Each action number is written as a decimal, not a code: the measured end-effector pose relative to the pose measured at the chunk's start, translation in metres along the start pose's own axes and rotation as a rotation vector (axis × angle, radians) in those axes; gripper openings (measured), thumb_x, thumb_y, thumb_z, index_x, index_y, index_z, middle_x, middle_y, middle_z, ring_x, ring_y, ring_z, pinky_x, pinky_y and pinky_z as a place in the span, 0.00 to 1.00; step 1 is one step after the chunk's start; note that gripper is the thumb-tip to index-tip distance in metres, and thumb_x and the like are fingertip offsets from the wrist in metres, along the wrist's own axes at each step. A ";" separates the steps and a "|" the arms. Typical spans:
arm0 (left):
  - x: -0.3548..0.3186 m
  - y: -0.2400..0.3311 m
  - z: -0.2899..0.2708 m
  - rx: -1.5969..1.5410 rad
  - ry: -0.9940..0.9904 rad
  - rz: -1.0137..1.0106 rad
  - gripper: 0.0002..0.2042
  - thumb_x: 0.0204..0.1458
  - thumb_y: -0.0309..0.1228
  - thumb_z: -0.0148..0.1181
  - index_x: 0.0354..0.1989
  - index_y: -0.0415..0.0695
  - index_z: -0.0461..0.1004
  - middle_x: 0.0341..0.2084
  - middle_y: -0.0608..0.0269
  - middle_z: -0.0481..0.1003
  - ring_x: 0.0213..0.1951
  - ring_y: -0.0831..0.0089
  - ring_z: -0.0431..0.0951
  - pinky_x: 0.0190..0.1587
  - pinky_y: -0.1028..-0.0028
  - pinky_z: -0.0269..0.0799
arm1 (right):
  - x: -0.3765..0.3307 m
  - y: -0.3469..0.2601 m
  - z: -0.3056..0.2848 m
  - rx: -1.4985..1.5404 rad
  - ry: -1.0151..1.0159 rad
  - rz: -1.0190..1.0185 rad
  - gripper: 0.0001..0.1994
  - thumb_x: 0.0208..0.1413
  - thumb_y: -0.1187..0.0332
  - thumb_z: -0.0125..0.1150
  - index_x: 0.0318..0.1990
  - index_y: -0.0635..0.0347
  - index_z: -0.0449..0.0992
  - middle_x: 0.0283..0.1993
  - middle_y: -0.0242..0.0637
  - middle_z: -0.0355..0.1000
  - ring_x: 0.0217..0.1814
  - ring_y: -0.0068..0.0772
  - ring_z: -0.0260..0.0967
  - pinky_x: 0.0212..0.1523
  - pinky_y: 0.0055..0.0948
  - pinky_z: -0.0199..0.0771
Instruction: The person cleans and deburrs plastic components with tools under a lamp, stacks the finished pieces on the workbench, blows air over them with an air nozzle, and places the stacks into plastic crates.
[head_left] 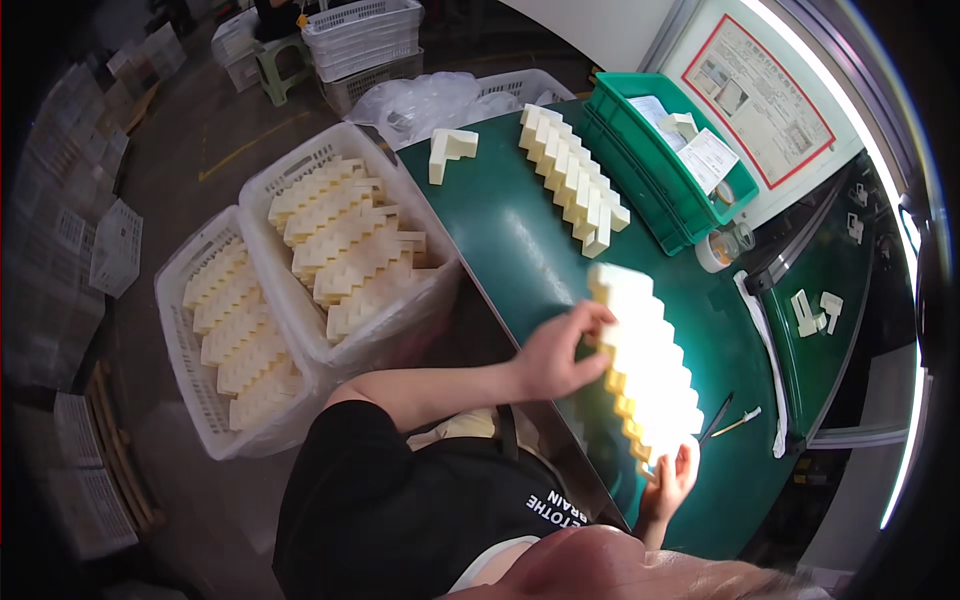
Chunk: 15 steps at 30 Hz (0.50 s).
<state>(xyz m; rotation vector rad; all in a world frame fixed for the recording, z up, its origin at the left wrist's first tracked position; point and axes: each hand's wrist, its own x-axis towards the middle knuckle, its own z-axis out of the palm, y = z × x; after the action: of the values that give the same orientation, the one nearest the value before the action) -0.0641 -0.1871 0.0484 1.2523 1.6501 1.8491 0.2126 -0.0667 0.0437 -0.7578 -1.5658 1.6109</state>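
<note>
A long row of nested cream plastic angle pieces (652, 360), with stepped edges, lies between my hands above the green table. Strong light washes out most of its upper side. My left hand (560, 350) grips its left edge near the far end, fingers and thumb bent against it. At the near end my right hand (674, 484) holds the row with its fingers on the last pieces. A similar nested row (570, 178) rests farther back on the table, and a single angle piece (451, 153) stands to the left of it.
Two white crates (252, 205) lined with plastic hold many nested rows at my left. A green bin (640, 160) with papers stands at the table's back, beside a small jar (722, 248). A black pen (718, 416), a thin brush-like tool (738, 422) and loose pieces (806, 314) lie on the right.
</note>
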 end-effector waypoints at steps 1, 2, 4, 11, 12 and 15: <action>0.000 -0.003 0.017 -0.037 -0.039 0.014 0.23 0.50 0.28 0.62 0.53 0.41 0.62 0.41 0.58 0.70 0.44 0.69 0.74 0.51 0.71 0.69 | -0.013 0.000 -0.016 0.004 0.028 -0.011 0.19 0.54 0.78 0.56 0.54 0.67 0.65 0.51 0.40 0.69 0.55 0.32 0.67 0.58 0.31 0.65; -0.002 -0.005 0.030 -0.075 -0.085 0.033 0.23 0.49 0.28 0.62 0.53 0.41 0.61 0.41 0.58 0.70 0.44 0.69 0.74 0.50 0.70 0.69 | -0.024 -0.001 -0.028 0.009 0.062 -0.027 0.18 0.55 0.77 0.56 0.53 0.67 0.65 0.51 0.40 0.69 0.55 0.32 0.67 0.58 0.31 0.65; -0.005 -0.015 0.053 -0.054 -0.164 -0.103 0.23 0.49 0.28 0.62 0.52 0.42 0.61 0.39 0.58 0.71 0.43 0.68 0.74 0.50 0.69 0.69 | -0.035 0.002 -0.043 -0.053 0.077 0.033 0.15 0.56 0.76 0.55 0.51 0.66 0.66 0.48 0.38 0.70 0.52 0.30 0.69 0.55 0.29 0.67; -0.008 -0.087 0.078 -0.133 -0.287 -0.096 0.12 0.53 0.19 0.54 0.47 0.33 0.67 0.49 0.61 0.59 0.45 0.65 0.76 0.47 0.69 0.75 | -0.050 0.024 -0.052 -0.337 0.293 0.177 0.07 0.57 0.73 0.57 0.42 0.65 0.74 0.38 0.31 0.73 0.40 0.21 0.69 0.44 0.24 0.70; -0.006 -0.091 0.082 -0.257 -0.278 -0.241 0.15 0.51 0.21 0.58 0.48 0.35 0.66 0.48 0.57 0.61 0.46 0.67 0.73 0.47 0.71 0.74 | -0.049 0.019 -0.054 -0.425 0.268 0.212 0.06 0.56 0.71 0.59 0.37 0.65 0.76 0.33 0.29 0.73 0.37 0.19 0.68 0.40 0.24 0.70; 0.010 -0.076 0.087 -0.288 -0.309 -0.357 0.13 0.55 0.20 0.54 0.48 0.40 0.62 0.39 0.60 0.69 0.40 0.73 0.75 0.43 0.74 0.73 | -0.054 0.011 -0.050 -0.421 0.255 0.215 0.09 0.57 0.65 0.62 0.33 0.63 0.77 0.27 0.28 0.72 0.31 0.16 0.66 0.34 0.23 0.68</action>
<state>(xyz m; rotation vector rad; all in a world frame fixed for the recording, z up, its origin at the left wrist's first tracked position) -0.0217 -0.1075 -0.0248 0.9870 1.2891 1.5220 0.2822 -0.0845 0.0248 -1.3414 -1.6956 1.2738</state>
